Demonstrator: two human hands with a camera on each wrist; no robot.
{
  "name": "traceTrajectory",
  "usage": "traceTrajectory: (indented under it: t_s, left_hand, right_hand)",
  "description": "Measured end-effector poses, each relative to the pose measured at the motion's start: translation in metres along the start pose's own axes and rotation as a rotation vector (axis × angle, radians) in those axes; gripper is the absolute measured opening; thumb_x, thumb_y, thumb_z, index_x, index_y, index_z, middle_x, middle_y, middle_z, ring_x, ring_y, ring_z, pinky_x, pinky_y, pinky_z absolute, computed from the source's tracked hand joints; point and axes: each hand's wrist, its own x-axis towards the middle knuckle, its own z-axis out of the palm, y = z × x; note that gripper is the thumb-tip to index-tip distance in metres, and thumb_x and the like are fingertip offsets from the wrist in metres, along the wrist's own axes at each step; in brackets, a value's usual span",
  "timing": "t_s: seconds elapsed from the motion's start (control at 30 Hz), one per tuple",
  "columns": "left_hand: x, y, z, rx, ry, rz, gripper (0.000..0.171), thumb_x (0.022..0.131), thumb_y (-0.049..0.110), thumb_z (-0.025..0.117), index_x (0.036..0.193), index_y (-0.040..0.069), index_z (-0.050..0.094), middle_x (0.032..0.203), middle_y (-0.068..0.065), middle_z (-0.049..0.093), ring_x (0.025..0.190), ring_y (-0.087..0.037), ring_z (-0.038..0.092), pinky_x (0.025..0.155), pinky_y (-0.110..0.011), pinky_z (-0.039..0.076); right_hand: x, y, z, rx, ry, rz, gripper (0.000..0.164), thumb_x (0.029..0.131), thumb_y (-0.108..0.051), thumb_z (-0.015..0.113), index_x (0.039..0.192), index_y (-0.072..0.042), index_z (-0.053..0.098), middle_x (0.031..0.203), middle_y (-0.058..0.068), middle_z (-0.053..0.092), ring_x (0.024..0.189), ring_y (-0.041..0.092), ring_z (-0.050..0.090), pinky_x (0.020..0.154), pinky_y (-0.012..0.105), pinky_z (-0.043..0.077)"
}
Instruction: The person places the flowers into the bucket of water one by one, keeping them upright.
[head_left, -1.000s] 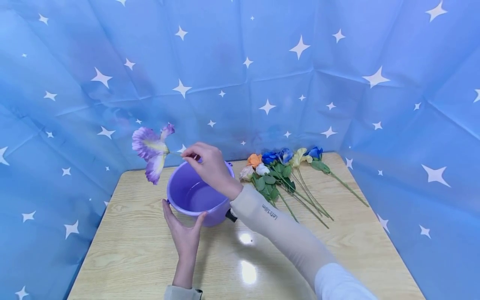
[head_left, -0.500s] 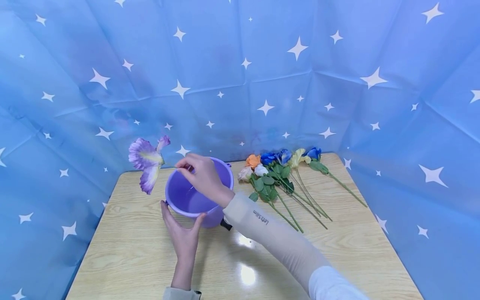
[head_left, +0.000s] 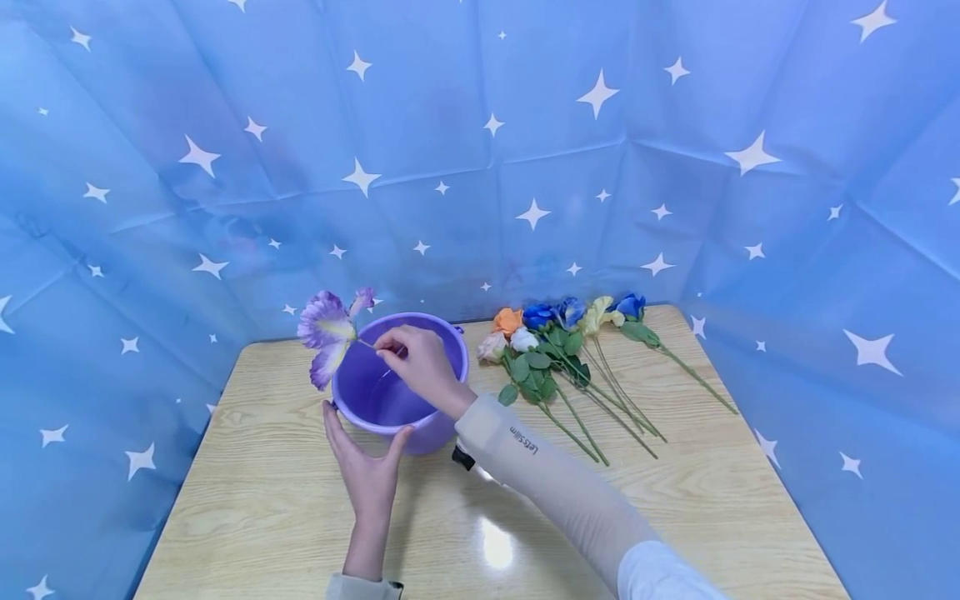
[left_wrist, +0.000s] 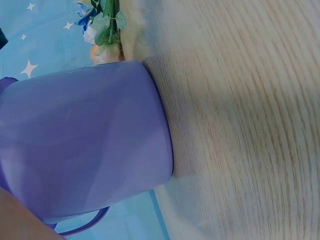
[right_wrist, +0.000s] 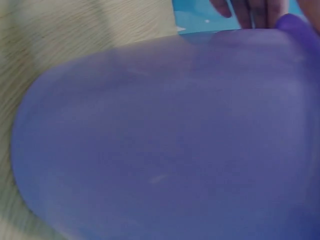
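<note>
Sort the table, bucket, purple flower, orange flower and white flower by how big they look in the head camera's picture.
Largest to smallest:
1. Table
2. Bucket
3. Purple flower
4. Orange flower and white flower: too alike to rank

A single line of lettering (head_left: 523,440) can be read in the head view, printed on the beige right sleeve (head_left: 570,487). It is made out as "Let'sSlim", although the spacing, the apostrophe and the capitals are left uncertain by the small size of the print. Dark characters are set against the pale fabric in one short row. The row is slanted, with one end pointed toward the back edge of the worktop (head_left: 225,517) and the other toward its front edge. The print is placed on the forearm, nearer to the wrist end of the sleeve than to the adjoining white cloth (head_left: 663,571).
</note>
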Motion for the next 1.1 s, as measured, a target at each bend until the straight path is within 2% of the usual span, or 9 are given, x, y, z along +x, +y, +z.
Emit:
traceTrajectory:
  t_s: [0.17, 0.43, 0.87, 1.1]
  left_hand:
    - [0.001, -0.001, 0.000, 0.000, 0.005, 0.000, 0.123, 0.067, 0.025, 0.093, 0.160, 0.006, 0.013, 0.166, -0.017, 0.015, 0.153, -0.038, 0.017, 0.123, -0.062, 0.020]
    - [0.002, -0.001, -0.001, -0.008, 0.003, -0.015, 0.124, 0.067, 0.024, 0.093, 0.160, 0.008, 0.012, 0.166, -0.013, 0.016, 0.152, -0.036, 0.018, 0.123, -0.062, 0.022]
    - [0.001, -0.002, 0.000, -0.011, 0.007, 0.010, 0.124, 0.067, 0.023, 0.093, 0.160, 0.008, 0.012, 0.166, -0.015, 0.017, 0.152, -0.036, 0.018, 0.123, -0.062, 0.021]
    - [0.001, -0.002, 0.001, -0.012, 0.009, 0.012, 0.125, 0.066, 0.023, 0.093, 0.160, 0.007, 0.012, 0.166, -0.015, 0.017, 0.152, -0.037, 0.018, 0.123, -0.061, 0.020]
  right_hand:
    - [0.000, 0.007, 0.003, 0.038, -0.044, 0.099, 0.005, 0.089, -0.011, 0.074, 0.094, -0.011, 0.076, 0.089, 0.002, 0.077, 0.077, 0.010, 0.071, 0.069, 0.008, 0.053]
    - [0.002, 0.012, 0.006, 0.088, -0.068, 0.211, 0.004, 0.089, -0.010, 0.075, 0.093, -0.010, 0.076, 0.090, 0.003, 0.078, 0.081, 0.013, 0.072, 0.071, 0.011, 0.055]
    - [0.002, 0.016, 0.008, 0.023, -0.097, 0.269, 0.004, 0.090, -0.014, 0.074, 0.092, -0.012, 0.076, 0.091, -0.001, 0.078, 0.081, 0.010, 0.071, 0.072, 0.011, 0.054]
    - [0.002, 0.017, 0.009, 0.014, -0.083, 0.257, 0.004, 0.089, -0.014, 0.075, 0.093, -0.013, 0.077, 0.092, -0.001, 0.078, 0.082, 0.010, 0.072, 0.072, 0.011, 0.054]
